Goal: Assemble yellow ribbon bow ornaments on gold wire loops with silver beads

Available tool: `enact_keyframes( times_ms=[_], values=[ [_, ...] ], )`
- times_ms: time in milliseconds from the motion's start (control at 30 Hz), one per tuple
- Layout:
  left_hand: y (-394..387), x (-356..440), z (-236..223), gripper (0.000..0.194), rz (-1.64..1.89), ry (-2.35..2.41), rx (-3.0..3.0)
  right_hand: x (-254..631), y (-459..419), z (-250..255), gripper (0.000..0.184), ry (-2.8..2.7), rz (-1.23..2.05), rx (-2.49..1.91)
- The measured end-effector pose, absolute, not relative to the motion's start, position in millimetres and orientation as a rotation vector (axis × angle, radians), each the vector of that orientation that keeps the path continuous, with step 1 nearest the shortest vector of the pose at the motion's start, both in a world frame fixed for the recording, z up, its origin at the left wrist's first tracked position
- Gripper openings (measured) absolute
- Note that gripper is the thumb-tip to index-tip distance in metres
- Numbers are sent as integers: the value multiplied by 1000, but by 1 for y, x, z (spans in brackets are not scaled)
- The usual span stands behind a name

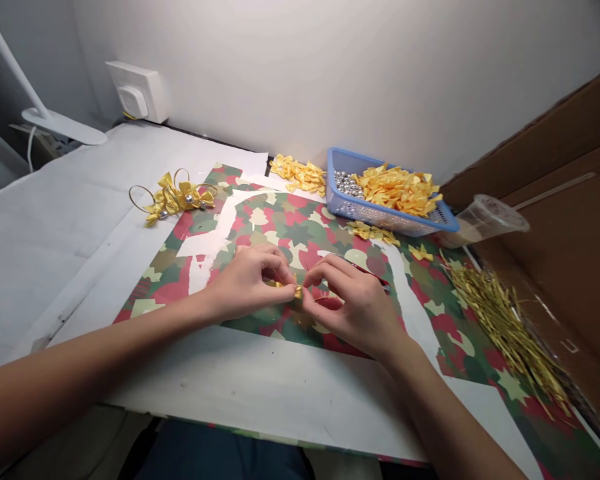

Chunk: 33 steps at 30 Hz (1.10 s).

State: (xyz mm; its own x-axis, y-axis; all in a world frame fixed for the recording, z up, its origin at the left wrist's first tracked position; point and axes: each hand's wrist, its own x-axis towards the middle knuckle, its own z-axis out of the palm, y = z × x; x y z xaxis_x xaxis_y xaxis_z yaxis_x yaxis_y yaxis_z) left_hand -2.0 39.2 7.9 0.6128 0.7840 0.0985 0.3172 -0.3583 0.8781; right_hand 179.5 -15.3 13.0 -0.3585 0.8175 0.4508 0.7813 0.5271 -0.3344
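Note:
Near the middle of the table, my left hand (263, 280) and my right hand (347, 297) meet fingertip to fingertip. Between them shows a small gold ribbon bow (298, 292), mostly covered by the fingers. My left hand pinches the bow from its left side. Thumb and index finger of my right hand are pressed together at the bow's right side; whether they grip the bow itself or something thin on it, I cannot make out. A red-handled tool (375, 275) lies partly hidden behind my right hand.
Finished-looking gold bows with silver bells and wire loops (177, 198) lie at left. A blue basket (393, 227) holds yellow bows and silver bells. Loose bows (300, 175) lie beside it. Right are a clear plastic cup (495, 215), gold wire strands (505, 327) and cardboard (575, 220).

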Motion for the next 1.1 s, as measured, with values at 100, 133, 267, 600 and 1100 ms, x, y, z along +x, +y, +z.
enact_keyframes(
  times_ms=[100,133,267,600,1100],
  values=[
    [39,-2,7,8,671,886,1918,181,-16,16,6,-2181,102,-1277],
    [39,-2,7,8,674,889,1914,181,-16,16,5,-2178,103,-1271],
    [37,-1,8,13,687,887,1961,180,-16,15,4,-2199,64,-1246],
    [28,3,9,14,721,965,2195,180,-18,13,7,-2242,27,-1262],
    [32,1,8,16,746,929,2150,183,-15,17,8,-2057,505,-1256]
  ],
)
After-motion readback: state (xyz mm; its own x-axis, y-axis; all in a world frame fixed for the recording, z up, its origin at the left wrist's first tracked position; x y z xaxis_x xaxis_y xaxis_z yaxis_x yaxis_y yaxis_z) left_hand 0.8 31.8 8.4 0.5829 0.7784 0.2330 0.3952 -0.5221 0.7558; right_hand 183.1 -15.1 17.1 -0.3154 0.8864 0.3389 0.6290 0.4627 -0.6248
